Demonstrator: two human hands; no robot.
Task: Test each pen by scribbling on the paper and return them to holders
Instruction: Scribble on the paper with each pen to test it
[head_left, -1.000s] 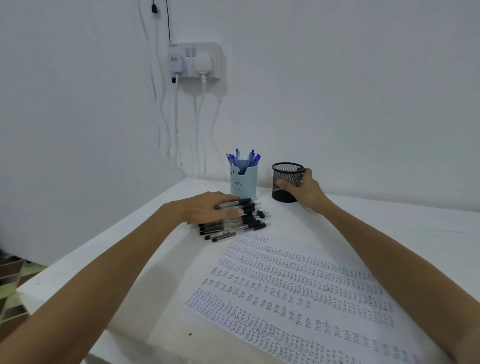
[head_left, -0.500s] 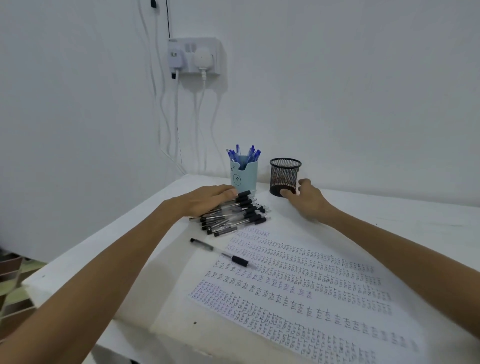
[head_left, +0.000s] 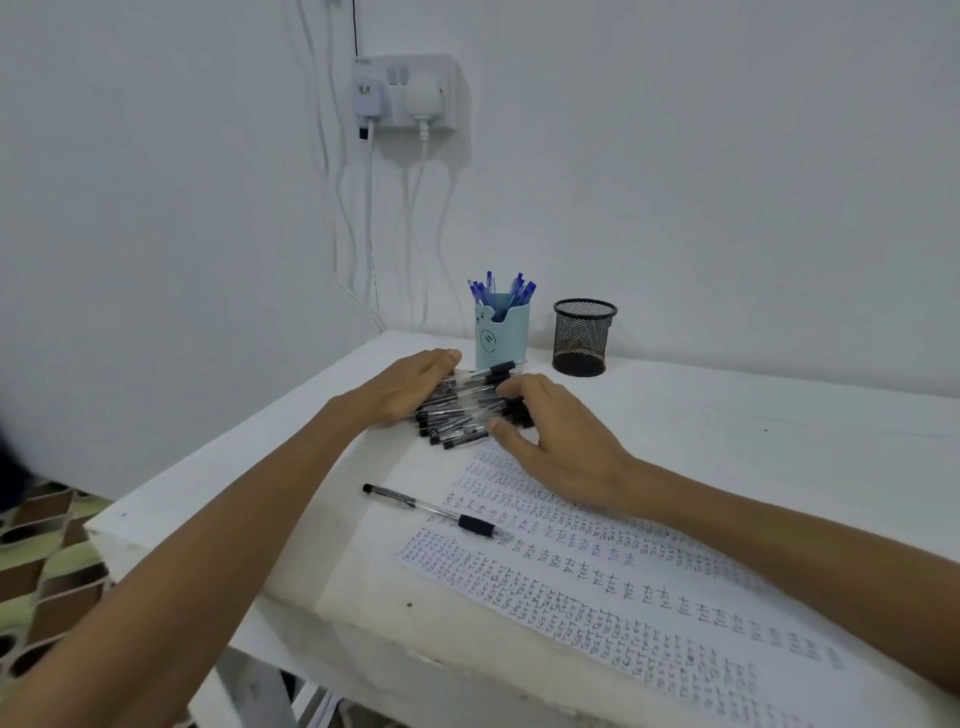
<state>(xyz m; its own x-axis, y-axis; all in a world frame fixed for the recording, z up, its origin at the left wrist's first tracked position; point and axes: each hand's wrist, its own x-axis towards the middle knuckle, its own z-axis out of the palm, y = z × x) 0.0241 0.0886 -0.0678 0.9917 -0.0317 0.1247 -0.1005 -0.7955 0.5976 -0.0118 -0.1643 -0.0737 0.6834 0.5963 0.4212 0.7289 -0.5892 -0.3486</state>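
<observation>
- Black-capped pens with clear barrels were heaped as the pile (head_left: 460, 415) on the white table (head_left: 753, 426). Their long axes were laid roughly left to right, with the caps at the right end and tipped slightly away.
- The left hand (head_left: 410, 387) was laid flat on the pile's left side, with its fingers fairly straight and pressed on the barrels; nothing was clasped.
- The right hand (head_left: 556, 441) was set at the pile's right end, fingers bent over the caps and thumb brought to the near edge. Whether a pen was already pinched could not be told.
- The hands were thus placed at opposite ends of the pile, close together but not touching.
- One loose pen (head_left: 431, 512) was seen nearer than the pile and apart from it, across the left edge of the paper (head_left: 623, 582). It lay almost parallel to the heap, and neither hand was on it.
- Just beyond the pile the blue holder (head_left: 501, 332) was stood, filled with blue pens (head_left: 501, 291). The black mesh holder (head_left: 583, 338) was stood beyond the pile and to its right.
- The step was judged to be the picking of a black pen. Since the right hand was nearer the caps, a pen would best be drawn rightward along its own axis while the heap is steadied by the left hand.
</observation>
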